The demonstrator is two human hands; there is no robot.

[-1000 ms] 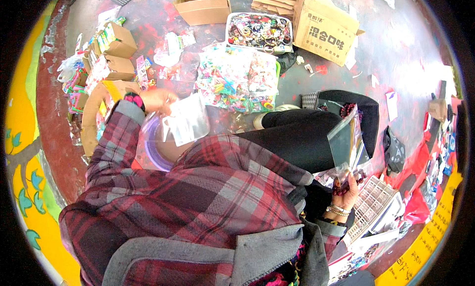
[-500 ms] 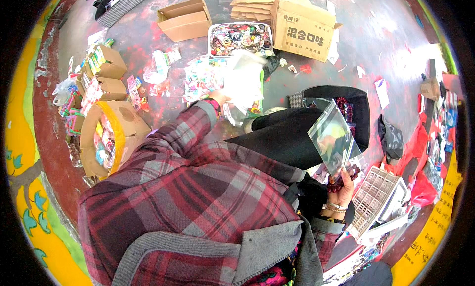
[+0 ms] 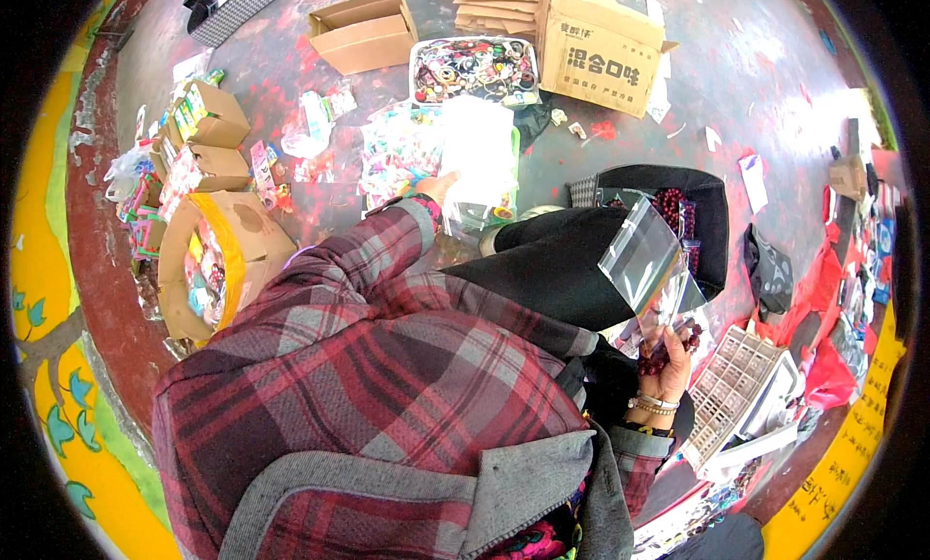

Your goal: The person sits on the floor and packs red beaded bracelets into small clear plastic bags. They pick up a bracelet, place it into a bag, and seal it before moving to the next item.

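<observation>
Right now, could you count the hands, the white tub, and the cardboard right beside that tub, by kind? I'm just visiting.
Hands: 2, the left hand and the right hand, the right holding clear plastic
White tub: 1
Boxes: 2, one open box and one printed box
Flat cardboard stack: 1
Total: 6

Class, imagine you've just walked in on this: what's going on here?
A seated person in a plaid jacket is handling plastic bags and beads. The right hand holds a clear bag upright, with dark red beads at its fingers. The left hand is at a glare-whitened sheet-like item in front of colourful small packets; its grip is unclear. More dark red beads lie in a black basket by the person's leg.
</observation>
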